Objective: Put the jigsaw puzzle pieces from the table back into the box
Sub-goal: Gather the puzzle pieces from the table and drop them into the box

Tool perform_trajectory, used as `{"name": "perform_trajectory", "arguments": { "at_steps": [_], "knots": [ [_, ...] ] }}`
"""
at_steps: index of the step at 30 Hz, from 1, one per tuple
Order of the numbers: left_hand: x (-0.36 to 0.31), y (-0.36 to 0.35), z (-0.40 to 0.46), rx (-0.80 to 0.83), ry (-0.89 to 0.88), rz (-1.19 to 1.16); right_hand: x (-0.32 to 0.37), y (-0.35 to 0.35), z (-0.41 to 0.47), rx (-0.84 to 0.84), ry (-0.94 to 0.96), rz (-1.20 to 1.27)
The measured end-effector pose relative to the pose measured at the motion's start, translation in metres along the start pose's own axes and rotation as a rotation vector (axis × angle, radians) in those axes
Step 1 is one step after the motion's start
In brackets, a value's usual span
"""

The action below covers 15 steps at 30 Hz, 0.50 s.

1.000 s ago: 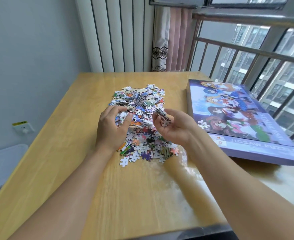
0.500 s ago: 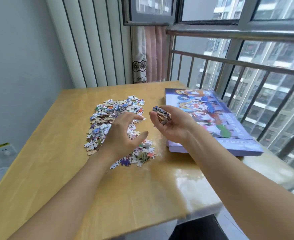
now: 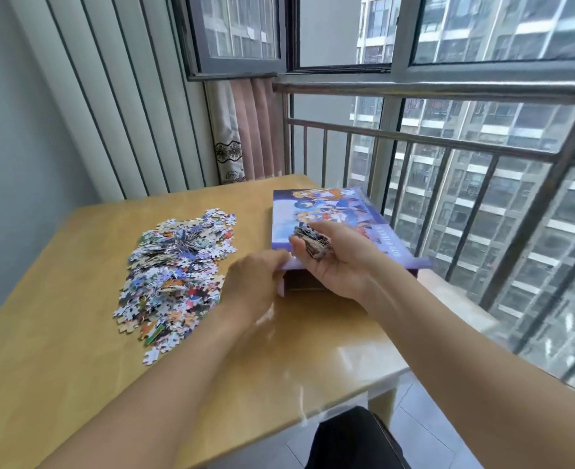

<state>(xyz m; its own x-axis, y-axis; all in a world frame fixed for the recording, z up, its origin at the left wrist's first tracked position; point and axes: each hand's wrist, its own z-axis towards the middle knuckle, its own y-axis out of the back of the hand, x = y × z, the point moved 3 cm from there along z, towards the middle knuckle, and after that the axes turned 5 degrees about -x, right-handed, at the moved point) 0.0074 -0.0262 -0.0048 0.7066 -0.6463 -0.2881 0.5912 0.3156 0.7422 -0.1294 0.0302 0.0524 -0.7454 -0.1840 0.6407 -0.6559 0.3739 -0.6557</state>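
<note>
A heap of colourful jigsaw pieces [image 3: 174,265] lies on the left half of the wooden table [image 3: 76,367]. The purple puzzle box [image 3: 330,211] with a cartoon picture on its lid sits at the table's right side. My left hand [image 3: 255,282] grips the near left corner of the lid, which is lifted so a dark gap shows beneath it. My right hand [image 3: 333,262] hovers just above the box's near edge, palm up, fingers closed around a stack of puzzle pieces [image 3: 309,242].
A metal railing [image 3: 448,170] and windows stand right behind the box at the table's right edge. A curtain [image 3: 242,137] and a ribbed white panel [image 3: 117,106] rise at the back. A dark chair seat [image 3: 353,438] sits below the table's near edge.
My left hand left the heap and moved right to the box lid's corner, lifting it. My right hand carried its stack of pieces right, over the box's near edge. The view swung right.
</note>
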Motion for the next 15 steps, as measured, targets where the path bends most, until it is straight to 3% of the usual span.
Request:
{"name": "perform_trajectory", "arguments": {
  "at_steps": [4, 8, 15],
  "knots": [
    [-0.007, 0.025, 0.038, -0.062, 0.066, -0.172, 0.010, -0.010, -0.013, 0.096, 0.002, 0.019],
    [-0.012, 0.045, 0.061, -0.099, 0.044, -0.192, 0.015, -0.017, -0.024, 0.139, -0.027, 0.035],
    [-0.010, 0.050, 0.080, -0.143, 0.048, -0.204, 0.024, 0.009, -0.012, -0.065, 0.004, 0.082]
  ]
}}
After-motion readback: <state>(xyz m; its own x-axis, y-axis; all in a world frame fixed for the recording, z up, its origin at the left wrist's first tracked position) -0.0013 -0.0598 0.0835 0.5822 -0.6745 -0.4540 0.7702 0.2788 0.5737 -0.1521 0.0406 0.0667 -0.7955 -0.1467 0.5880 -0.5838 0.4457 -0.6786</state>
